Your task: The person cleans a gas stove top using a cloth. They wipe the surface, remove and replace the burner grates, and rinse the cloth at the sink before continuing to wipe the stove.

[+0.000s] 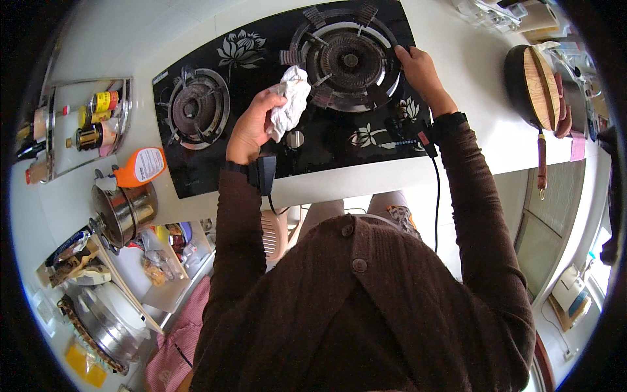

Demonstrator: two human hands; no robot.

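A crumpled white cloth (290, 105) is gripped in my left hand (254, 120), above the middle of the black glass gas cooktop (254, 147), near a silver control knob (295, 139). My right hand (422, 73) has its fingers on the right edge of the black pan support (394, 61) around the large burner (350, 60). Whether the support is lifted cannot be told. A smaller burner (192, 109) lies farther left, its support around it.
Left of the cooktop are an orange spray bottle (142, 167), a lidded pot (122, 210) and a wire rack (125, 108) with several bottles. A pan (514, 88) with a wooden lid (540, 88) stands at the right. Cables hang from both wrists.
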